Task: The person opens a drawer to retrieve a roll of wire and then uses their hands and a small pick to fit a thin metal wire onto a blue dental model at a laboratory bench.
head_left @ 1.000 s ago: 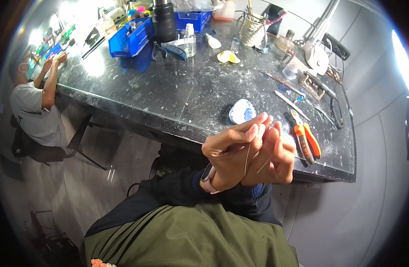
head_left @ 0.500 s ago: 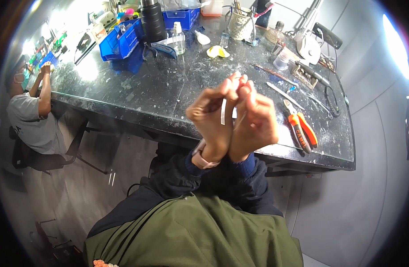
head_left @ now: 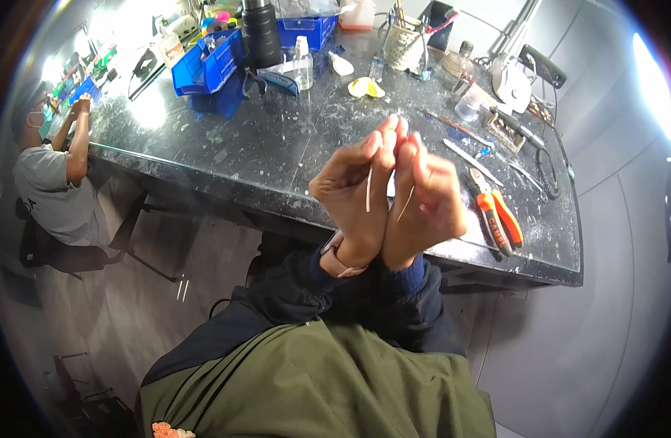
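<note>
Both my hands are raised together in front of the bench, wrists close and fingertips nearly meeting. My left hand (head_left: pixel 354 186) pinches a thin pale strip (head_left: pixel 368 191), whose end hangs down in front of the palm. From the closed fingers of my right hand (head_left: pixel 429 201) another thin pale strip end (head_left: pixel 406 204) sticks out. Whether the two ends belong to one bent piece is hidden by the fingers. Pliers with orange and black handles (head_left: pixel 498 221) lie right of my right hand. A yellow peel-like piece (head_left: pixel 365 87) lies beyond my fingertips.
The dark bench top (head_left: pixel 277 150) carries a blue bin (head_left: pixel 208 69), a black bottle (head_left: pixel 262 40), a clear spray bottle (head_left: pixel 303 69) and a white basket of tools (head_left: pixel 403 47). Thin hand tools (head_left: pixel 473 162) lie right. A person (head_left: pixel 54 171) sits at the bench's far left.
My hands tip slightly apart at the fingertips. The strip at my left hand has turned from its flat face toward its edge, and the end at my right hand shows more clearly.
</note>
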`<state>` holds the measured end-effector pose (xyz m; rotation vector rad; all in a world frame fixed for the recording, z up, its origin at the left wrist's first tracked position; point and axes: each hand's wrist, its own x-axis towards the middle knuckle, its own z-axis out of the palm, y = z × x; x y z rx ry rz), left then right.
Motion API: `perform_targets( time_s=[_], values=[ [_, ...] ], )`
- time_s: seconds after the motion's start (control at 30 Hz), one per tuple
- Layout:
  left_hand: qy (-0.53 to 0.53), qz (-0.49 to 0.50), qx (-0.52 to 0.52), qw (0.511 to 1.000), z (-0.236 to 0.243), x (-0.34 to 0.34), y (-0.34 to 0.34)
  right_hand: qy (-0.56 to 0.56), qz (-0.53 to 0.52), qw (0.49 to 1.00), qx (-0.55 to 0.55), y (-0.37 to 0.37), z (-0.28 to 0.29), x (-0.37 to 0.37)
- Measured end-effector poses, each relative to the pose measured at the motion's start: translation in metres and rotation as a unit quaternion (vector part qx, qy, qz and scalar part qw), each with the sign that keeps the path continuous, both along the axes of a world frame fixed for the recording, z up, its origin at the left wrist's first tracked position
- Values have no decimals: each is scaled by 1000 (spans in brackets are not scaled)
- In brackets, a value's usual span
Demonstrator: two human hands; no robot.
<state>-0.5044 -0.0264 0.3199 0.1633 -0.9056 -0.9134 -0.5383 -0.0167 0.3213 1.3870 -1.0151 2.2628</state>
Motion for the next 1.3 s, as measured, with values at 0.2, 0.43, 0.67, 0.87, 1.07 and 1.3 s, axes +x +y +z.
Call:
perform_targets(
  time_s=[0.2, 0.43, 0.67, 0.87, 1.07, 1.3],
  values=[
    [-42, 26, -10, 999, 4, 1, 2, -49, 65, 994, -69, -7, 6, -5],
    [-70, 28, 6, 997, 0, -13, 12, -73, -31, 997, -21, 12, 13, -7],
    [3, -5, -8, 1000, 9, -4, 6, -24, 4, 999, -45, 7, 3, 3],
    [-16, -27, 65, 997, 11, 9, -1, -76, 67, 995, -23, 2, 4, 8],
    [-32, -5, 31, 999, 3, 8, -1, -59, 67, 996, -11, 2, 1, 8],
    [54, -5, -19, 998, 11, -2, 2, -106, 24, 994, 5, 7, 36, 0]
  ],
)
